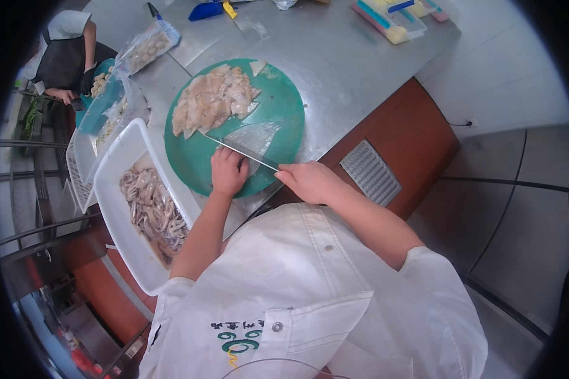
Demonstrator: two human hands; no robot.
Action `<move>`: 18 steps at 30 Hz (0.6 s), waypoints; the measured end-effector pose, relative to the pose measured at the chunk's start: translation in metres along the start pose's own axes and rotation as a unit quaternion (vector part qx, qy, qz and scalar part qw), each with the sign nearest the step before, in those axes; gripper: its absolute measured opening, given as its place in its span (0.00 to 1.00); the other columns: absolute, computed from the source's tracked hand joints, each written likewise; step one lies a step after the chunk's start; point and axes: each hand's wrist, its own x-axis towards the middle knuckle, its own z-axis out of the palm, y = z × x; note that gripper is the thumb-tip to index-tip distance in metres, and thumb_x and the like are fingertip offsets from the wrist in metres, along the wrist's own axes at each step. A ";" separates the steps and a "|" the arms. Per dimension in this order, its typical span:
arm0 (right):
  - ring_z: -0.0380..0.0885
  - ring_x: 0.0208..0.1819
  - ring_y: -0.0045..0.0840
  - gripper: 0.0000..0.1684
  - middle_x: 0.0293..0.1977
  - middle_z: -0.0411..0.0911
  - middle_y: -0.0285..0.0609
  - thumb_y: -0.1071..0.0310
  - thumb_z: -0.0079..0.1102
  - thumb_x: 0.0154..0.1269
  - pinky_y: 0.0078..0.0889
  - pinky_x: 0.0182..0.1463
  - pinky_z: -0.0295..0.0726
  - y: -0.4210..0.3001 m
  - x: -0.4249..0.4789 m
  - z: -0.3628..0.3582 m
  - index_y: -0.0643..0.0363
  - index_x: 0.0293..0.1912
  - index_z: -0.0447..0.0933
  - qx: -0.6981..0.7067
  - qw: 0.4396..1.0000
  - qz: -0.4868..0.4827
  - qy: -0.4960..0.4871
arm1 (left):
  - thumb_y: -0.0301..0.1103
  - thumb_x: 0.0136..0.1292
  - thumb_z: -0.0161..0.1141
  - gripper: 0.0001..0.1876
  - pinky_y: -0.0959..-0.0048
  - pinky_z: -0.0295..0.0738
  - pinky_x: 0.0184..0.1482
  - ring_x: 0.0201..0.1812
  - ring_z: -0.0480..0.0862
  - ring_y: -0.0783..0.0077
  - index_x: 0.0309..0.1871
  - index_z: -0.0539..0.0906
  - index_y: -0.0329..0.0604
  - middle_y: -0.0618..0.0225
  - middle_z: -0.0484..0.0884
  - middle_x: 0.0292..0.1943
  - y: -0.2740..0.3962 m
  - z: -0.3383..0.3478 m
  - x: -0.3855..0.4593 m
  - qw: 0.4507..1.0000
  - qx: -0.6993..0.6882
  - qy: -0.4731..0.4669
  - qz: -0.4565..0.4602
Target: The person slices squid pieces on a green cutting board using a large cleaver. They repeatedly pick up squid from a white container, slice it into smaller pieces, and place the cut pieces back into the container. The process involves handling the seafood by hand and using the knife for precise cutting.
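Observation:
A round green cutting board (284, 99) lies before me on the steel table. My right hand (306, 180) grips a knife whose long blade (249, 153) points left across a thin, pale sheet of what looks like squid flesh (258, 135). Curled fingers of my left hand (228, 171) hold the sheet's near part down, close beside the blade. Left fingertips are partly hidden behind the blade. Toward the board's far left is a heap of cut pale flesh pieces (213, 97). One small triangular piece (258, 67) sits apart at the far rim.
A white tub (144, 130) of squid tentacles (156, 203) stands at my left. Beyond are a clear bin (105, 116), a bag of round food (149, 49) and a co-worker (68, 52). A yellow-handled cleaver (251, 27) and plastic containers (396, 23) lie on the steel table (360, 80).

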 end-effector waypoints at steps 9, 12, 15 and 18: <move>0.81 0.50 0.50 0.27 0.47 0.83 0.56 0.49 0.44 0.78 0.49 0.55 0.79 -0.001 -0.006 0.011 0.58 0.61 0.78 -0.016 1.000 -0.005 0.026 | 0.30 0.51 0.66 0.11 0.54 0.71 0.57 0.51 0.76 0.46 0.39 0.85 0.39 0.55 0.81 0.45 -0.001 0.001 -0.003 1.000 0.011 0.013 -0.003; 0.81 0.50 0.51 0.27 0.47 0.83 0.56 0.49 0.44 0.78 0.49 0.55 0.79 -0.009 -0.017 -0.001 0.59 0.59 0.78 -0.037 0.999 0.017 -0.030 | 0.29 0.51 0.66 0.11 0.54 0.72 0.57 0.51 0.76 0.46 0.39 0.85 0.39 0.55 0.81 0.45 0.001 -0.002 -0.005 1.000 0.021 0.016 -0.002; 0.81 0.50 0.51 0.27 0.47 0.83 0.56 0.49 0.44 0.78 0.49 0.55 0.79 -0.010 -0.026 -0.008 0.60 0.59 0.79 -0.006 0.999 0.019 -0.039 | 0.30 0.50 0.66 0.11 0.54 0.72 0.56 0.50 0.77 0.48 0.38 0.85 0.39 0.56 0.81 0.44 -0.001 -0.003 -0.006 0.999 0.022 0.023 0.005; 0.81 0.49 0.52 0.27 0.47 0.83 0.56 0.50 0.43 0.78 0.50 0.55 0.79 0.003 -0.008 0.007 0.58 0.60 0.78 -0.006 1.000 -0.016 -0.018 | 0.30 0.50 0.66 0.11 0.55 0.73 0.55 0.48 0.78 0.49 0.38 0.84 0.39 0.57 0.82 0.43 -0.003 0.001 -0.006 1.000 0.009 0.022 0.000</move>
